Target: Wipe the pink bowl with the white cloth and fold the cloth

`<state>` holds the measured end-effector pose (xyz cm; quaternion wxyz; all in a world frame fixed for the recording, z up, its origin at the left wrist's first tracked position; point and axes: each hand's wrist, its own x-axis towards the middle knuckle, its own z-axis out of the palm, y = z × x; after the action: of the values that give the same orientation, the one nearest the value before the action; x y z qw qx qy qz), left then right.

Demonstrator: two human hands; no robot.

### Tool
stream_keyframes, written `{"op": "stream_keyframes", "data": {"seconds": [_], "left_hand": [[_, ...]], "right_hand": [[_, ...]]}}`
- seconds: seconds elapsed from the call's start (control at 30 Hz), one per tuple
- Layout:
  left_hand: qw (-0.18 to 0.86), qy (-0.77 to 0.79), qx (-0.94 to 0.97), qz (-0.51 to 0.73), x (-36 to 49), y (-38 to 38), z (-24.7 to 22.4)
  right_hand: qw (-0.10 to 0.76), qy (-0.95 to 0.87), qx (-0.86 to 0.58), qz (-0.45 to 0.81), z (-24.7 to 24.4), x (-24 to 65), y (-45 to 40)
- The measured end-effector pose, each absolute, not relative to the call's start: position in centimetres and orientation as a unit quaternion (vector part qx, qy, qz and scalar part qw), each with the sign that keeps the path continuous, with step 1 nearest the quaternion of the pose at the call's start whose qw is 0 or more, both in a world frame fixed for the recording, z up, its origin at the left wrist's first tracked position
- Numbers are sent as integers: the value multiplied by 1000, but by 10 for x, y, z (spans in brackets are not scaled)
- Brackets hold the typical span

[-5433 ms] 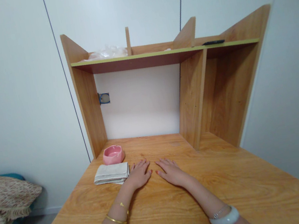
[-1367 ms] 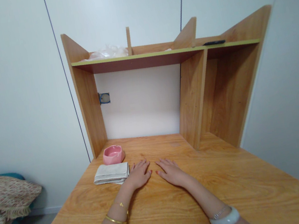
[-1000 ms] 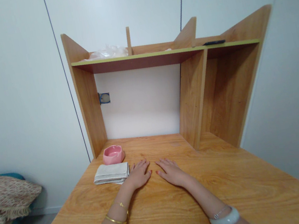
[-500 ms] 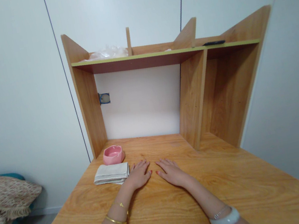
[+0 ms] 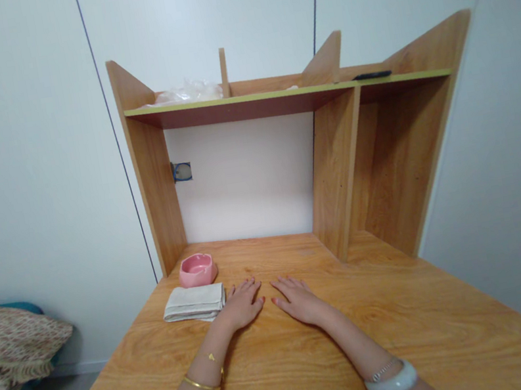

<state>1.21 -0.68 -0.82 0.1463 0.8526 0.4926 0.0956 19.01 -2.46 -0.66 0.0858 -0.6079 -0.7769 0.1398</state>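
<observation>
My left hand lies flat, palm down, on the wooden desk, its fingers stretched forward and holding nothing. Close by on its left is a folded pale grey cloth. Behind the cloth stands a pink ceramic bowl with an angular rim; it looks like a pet dish or ashtray. My right hand also rests palm down on the desk, fingers spread, a short gap away from the left one. Nothing is under or in either hand that I can see.
A wooden hutch with upright dividers rises at the back. Its upper shelf carries a clear plastic bag and a flat dark object. An uncovered wall box shows wires. A patterned fringed blanket lies at the far left.
</observation>
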Motion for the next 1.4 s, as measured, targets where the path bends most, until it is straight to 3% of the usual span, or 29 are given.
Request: {"op": "stream_keyframes", "data": {"seconds": [1.4], "left_hand": [[146, 492, 852, 100, 12, -5, -11]], "right_hand": [[88, -775, -610, 136, -8, 191, -23]]}}
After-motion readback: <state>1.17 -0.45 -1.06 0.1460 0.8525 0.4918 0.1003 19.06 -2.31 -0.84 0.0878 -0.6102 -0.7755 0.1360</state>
